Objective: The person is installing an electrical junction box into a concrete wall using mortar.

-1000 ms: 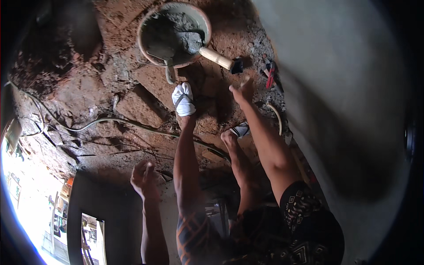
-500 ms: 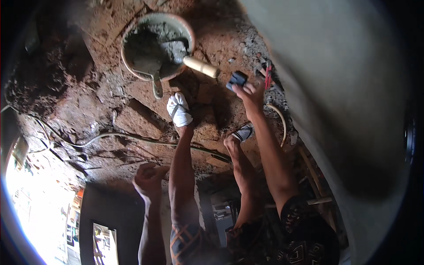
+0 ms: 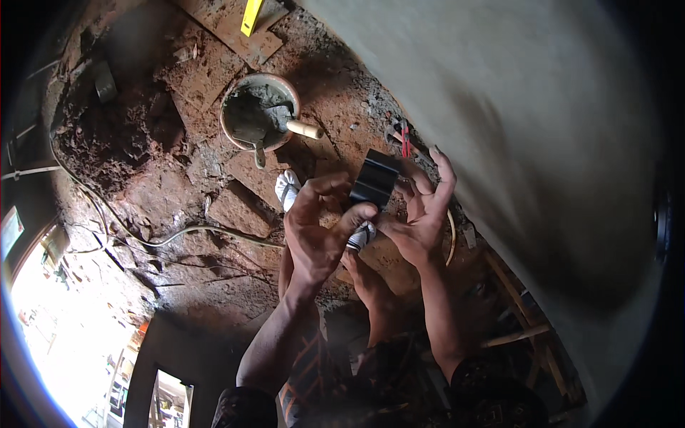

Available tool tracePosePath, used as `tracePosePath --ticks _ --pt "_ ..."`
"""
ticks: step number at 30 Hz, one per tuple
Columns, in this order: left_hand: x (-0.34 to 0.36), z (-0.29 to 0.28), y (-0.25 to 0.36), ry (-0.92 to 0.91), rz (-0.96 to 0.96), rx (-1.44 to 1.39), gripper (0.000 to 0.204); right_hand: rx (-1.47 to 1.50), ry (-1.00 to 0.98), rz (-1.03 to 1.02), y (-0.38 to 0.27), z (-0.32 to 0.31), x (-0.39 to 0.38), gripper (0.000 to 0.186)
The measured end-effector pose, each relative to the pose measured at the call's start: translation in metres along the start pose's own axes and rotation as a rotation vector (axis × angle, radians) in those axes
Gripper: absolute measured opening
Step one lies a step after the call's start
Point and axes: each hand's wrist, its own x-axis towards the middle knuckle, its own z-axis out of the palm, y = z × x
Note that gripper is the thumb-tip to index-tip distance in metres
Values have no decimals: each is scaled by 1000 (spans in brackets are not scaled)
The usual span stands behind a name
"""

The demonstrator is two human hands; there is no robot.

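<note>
I hold a black, smooth, ridged piece (image 3: 374, 178) up in front of me; its exact kind cannot be made out. My left hand (image 3: 314, 225) is closed on its left side, thumb at its lower edge. From the right, my right hand (image 3: 419, 221) pinches it by the lower corner, the other fingers spread. Beyond my hands stands a round tub (image 3: 224, 118) of wet grey mortar. A trowel with a wooden handle (image 3: 305, 129) lies in it, its grip over the rim. A second tool's handle (image 3: 259, 153) sticks out at the near side.
A red-handled tool (image 3: 405, 139) lies by the grey wall (image 3: 514, 93) on the right. A hose (image 3: 193, 229) crosses the uneven reddish ground. Bricks (image 3: 239, 208) lie near my feet. At the far edge is a yellow bar (image 3: 250, 18), with dark soil (image 3: 128, 121) heaped at the left.
My right hand has lifted the black piece from near the ground toward me. My left hand has come up and across to grip it too. The view now takes in more of the far ground.
</note>
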Motion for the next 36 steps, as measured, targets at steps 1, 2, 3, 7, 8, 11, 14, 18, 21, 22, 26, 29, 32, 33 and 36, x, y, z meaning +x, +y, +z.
tracePosePath --ticks 1,2,3,7,8,11,14,18,21,22,26,29,32,33,36 --pt "-6 -2 -6 -59 45 -5 34 -49 7 7 -3 -8 -9 113" --pt "-12 4 -6 -67 57 -4 34 -47 13 -6 -7 -14 -15 113" --pt "-18 11 -7 -47 21 -127 28 -74 28 -20 -12 -20 -20 113" --pt "-28 16 -28 -13 46 -32 13 -467 62 -313 -12 -46 -34 109" --pt "-29 17 -36 44 75 160 11 -469 68 -317 -13 -52 -36 109" --pt "-40 15 -49 18 173 332 7 -640 55 -420 -11 -66 -40 106" --pt "-41 14 -65 -49 257 371 17 -646 24 -534 2 -74 -42 104" --pt "-32 22 -67 -293 -54 -104 54 -684 5 -469 23 -75 -42 101" --pt "-4 23 -74 -403 -90 -207 69 -632 -26 -455 51 -64 -36 101" --pt "7 22 -78 -462 -86 -204 72 -620 -40 -430 60 -60 -32 101" --pt "47 13 -82 -517 -140 -242 64 -412 92 -547 70 -71 -11 101" --pt "88 10 -79 -592 -28 -314 53 -55 251 -415 78 -79 3 86" --pt "116 16 -70 -674 30 -406 48 -4 329 -304 85 -89 18 74" --pt "125 13 -70 -721 26 -447 48 -119 353 -270 89 -88 21 70" --pt "136 20 -61 -803 78 -475 51 -417 248 -585 105 -85 36 71"
